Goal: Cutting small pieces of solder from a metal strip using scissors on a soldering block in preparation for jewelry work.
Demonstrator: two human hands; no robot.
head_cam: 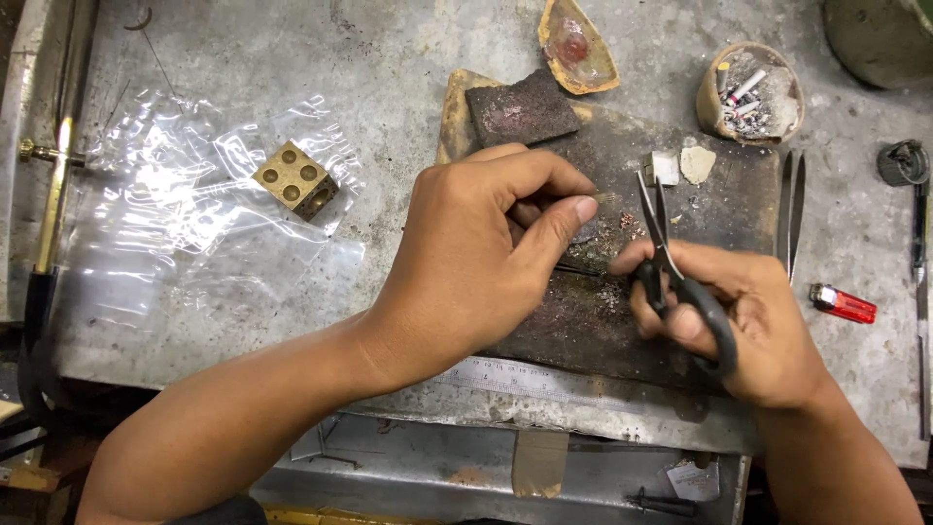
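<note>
While the grey metal bench [389,58] spreads under everything, the dark charred board [603,321] sits before me. My left hand [476,253] pinches a tiny metal piece [604,197] between thumb and fingertip above that board. My right hand [739,321] grips black-handled scissors [671,262], blades up, just beside the piece.

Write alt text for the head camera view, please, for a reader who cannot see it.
Over a dark charred board on a grey metal bench, the right hand holds small scissors, blades up, while the left hand pinches something tiny. A brass dapping block on clear plastic lies left; tweezers and a red lighter lie right.
</note>
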